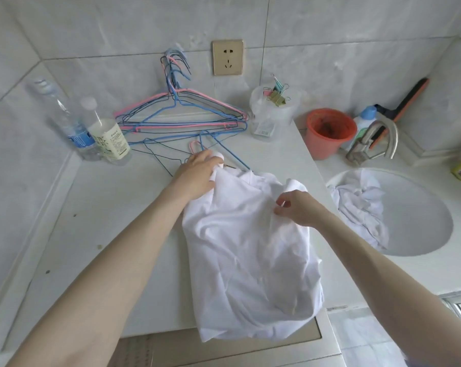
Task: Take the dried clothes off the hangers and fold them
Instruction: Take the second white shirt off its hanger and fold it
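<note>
Two plastic bottles [91,128] stand together at the far left of the bench [104,207], close to the tiled wall. Just to their right a bunch of wire hangers [181,115] in pink, blue and dark wire leans against the wall, hooks gathered high on the tiles and lower bars down at the bench. A dark wire hanger [155,154] lies flat in front of the bunch. A beige wall socket [227,57] sits above and to the right of the hooks.

The left hand [197,176] rests at the neck of the white shirt [250,247], fingers curled and gripping the bunched cloth there. A blue wire hanger [224,152] slants out from under the collar beside that hand, and a pink hook shows just above the knuckles. The shirt lies crumpled on the bench, its hem hanging over the near edge. The right hand [298,207] is on the shirt's shoulder, thumb and forefinger pinching a fold of fabric.

Behind it, a clear tub [273,107] holds binder clips. Further right stand an orange bucket [330,131], a blue-capped bottle [367,117] and a metal tap [375,140]. The round sink [420,229] holds a heap of white cloth [361,205].
</note>
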